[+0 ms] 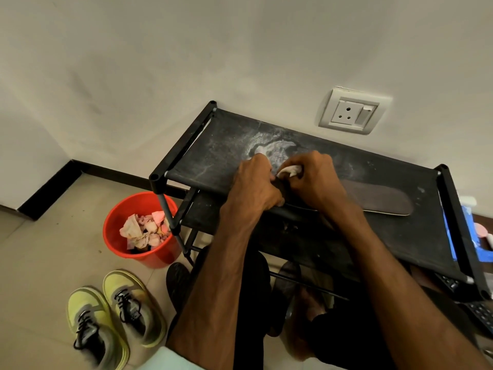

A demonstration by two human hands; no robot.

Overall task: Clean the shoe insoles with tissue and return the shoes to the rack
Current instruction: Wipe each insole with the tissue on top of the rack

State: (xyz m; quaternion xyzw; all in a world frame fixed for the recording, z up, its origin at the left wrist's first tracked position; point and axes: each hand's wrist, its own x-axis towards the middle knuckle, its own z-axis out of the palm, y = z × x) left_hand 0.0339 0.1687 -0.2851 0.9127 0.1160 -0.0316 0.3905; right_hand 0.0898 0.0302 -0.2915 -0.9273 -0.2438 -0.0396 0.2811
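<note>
A dark brown insole [378, 197] lies flat on the black fabric top of the shoe rack [213, 145]. My left hand [253, 182] grips the insole's near end, fingers curled over it. My right hand [312, 180] holds a crumpled white tissue [290, 170] against the same end of the insole. A pair of yellow-green sneakers [114, 316] stands on the tiled floor at the lower left. Dark shoes [177, 281] sit on the floor under the rack, partly hidden by my arms.
A red bucket [117, 244] with several used tissues stands left of the rack. White dust marks the rack top behind my hands. A wall socket [352, 112] sits above the rack. Blue items [477, 236] and a keyboard [480, 311] lie at the right edge.
</note>
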